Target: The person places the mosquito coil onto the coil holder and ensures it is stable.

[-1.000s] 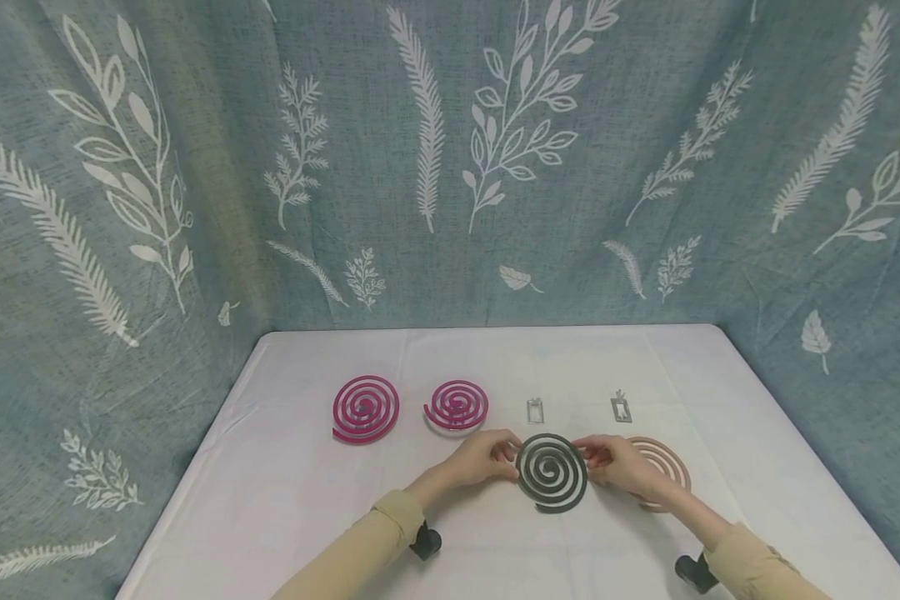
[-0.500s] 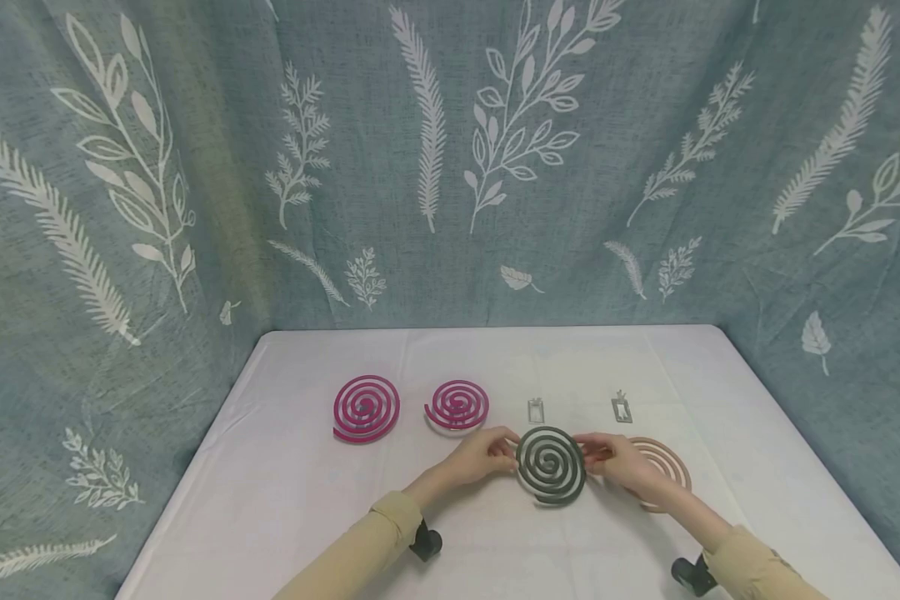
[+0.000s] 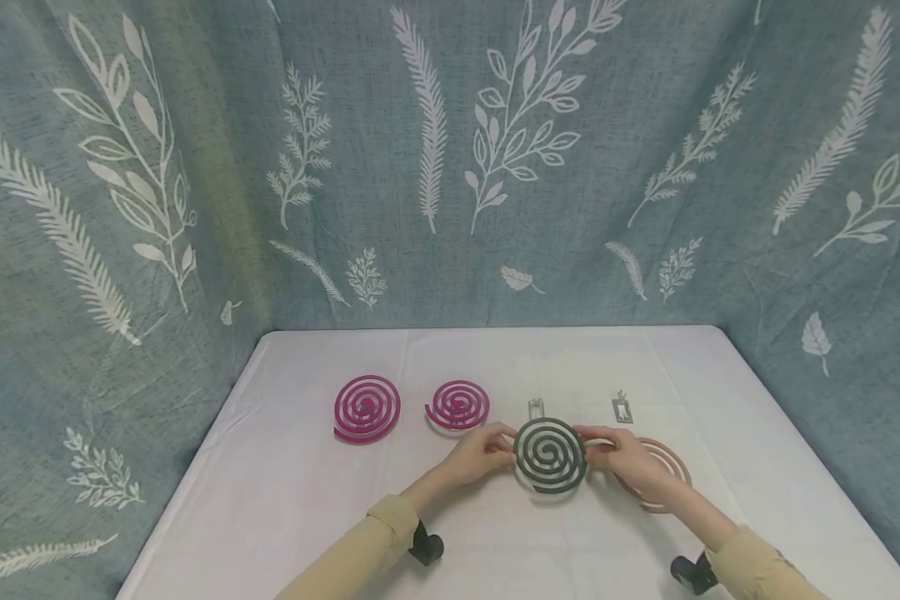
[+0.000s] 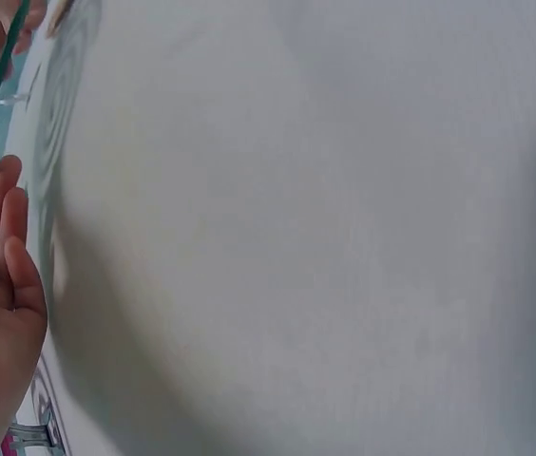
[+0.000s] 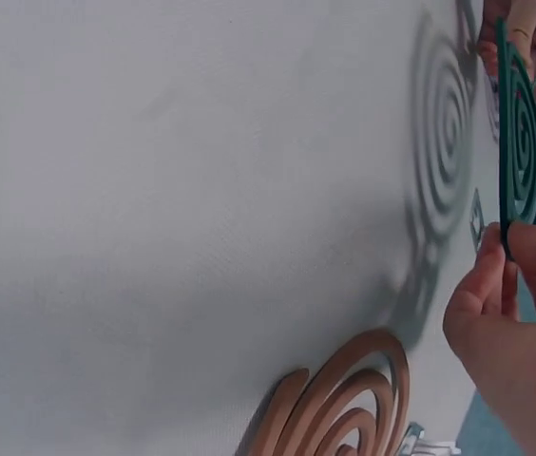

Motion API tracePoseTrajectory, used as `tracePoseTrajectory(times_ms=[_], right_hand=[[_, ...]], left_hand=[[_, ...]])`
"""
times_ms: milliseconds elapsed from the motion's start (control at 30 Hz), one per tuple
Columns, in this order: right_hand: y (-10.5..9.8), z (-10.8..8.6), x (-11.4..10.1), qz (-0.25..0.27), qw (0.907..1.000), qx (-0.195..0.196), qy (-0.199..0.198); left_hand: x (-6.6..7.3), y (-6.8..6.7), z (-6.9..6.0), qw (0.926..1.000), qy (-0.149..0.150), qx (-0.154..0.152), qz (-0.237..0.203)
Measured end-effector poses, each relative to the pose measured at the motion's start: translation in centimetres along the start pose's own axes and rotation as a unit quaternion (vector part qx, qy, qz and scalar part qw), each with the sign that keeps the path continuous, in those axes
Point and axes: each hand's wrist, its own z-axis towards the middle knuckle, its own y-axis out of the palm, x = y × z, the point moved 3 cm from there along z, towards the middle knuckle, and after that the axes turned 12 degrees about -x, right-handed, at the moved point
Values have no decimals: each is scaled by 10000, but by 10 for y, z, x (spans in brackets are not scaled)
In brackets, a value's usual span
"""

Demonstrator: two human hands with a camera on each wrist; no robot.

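Note:
A dark green mosquito coil (image 3: 547,451) is held between both hands above the white table. My left hand (image 3: 478,455) pinches its left edge with thumb and fingers, and my right hand (image 3: 630,460) pinches the right edge. Seen nearly edge-on in the right wrist view, the green coil (image 5: 506,142) is apart from the tabletop, and its spiral shadow falls on the cloth. A small metal coil stand (image 3: 536,402) lies just behind it, its lower part hidden by the coil. Beneath the right hand and wrist lies a brown coil (image 3: 687,473), partly covered.
Two magenta coils, one (image 3: 366,408) at the far left and another (image 3: 457,405) beside it, are on the table (image 3: 285,483). The right-hand magenta one looks slightly raised. Another metal stand (image 3: 617,408) lies at the back right. A patterned curtain (image 3: 450,275) hangs behind the table.
Both hands have shifted the green coil a little away from me, toward the metal stand, which it now partly hides. The coil has tilted flatter. The other coils have stayed put.

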Motion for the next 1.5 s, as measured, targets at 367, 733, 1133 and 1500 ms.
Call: tracePoseTrajectory(times_ms=[367,733,1133,1500], right_hand=[[-10,3,-3,216,9986,-402,-268],[-11,3,-4,262,9965,-399,-683],[-10,6,-8,366,9981,311,-389],[-11,14,-12,1115,9880,853,-645]], left_hand=[[3,-8,5,9956,-85,312,-881],[7,-11,7,9877,368,783,-1305],[45,-16,-7,9716,267,1582,-1740],[58,-21,-5,9524,275,2118,-2177]])
